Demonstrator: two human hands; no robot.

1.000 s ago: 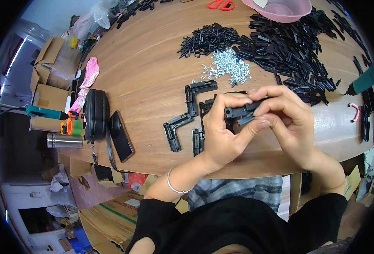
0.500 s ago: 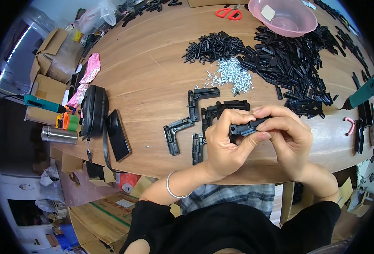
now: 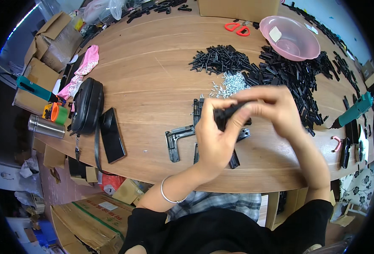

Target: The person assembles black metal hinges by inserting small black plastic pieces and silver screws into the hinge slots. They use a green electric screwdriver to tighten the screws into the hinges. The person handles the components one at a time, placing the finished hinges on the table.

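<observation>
Both hands are raised over the front middle of the table around a black plastic part (image 3: 226, 113), whose far portion is covered by fingers. My left hand (image 3: 214, 146) is closed on it, thumb along the near side. My right hand (image 3: 276, 110), smeared by motion, reaches across from the right with its thumb and fingers closed at the part's upper end. Below and beside the hands lie several black L-shaped plastic shells (image 3: 172, 147), some partly hidden by my left hand. Just beyond my fingers is a heap of small silver screws (image 3: 231, 82).
A pile of slim black pieces (image 3: 218, 59) and a larger heap of black parts (image 3: 276, 74) spread behind. A pink bowl (image 3: 295, 48), red-handled scissors (image 3: 243, 31) and teal electric screwdriver (image 3: 356, 111) sit right. Left are a phone (image 3: 112, 135), black case (image 3: 88, 106) and steel flask (image 3: 46, 127).
The view has shifted. Both hands have moved left over the shells with the black part turned between them, and my right hand has swung up over its top.
</observation>
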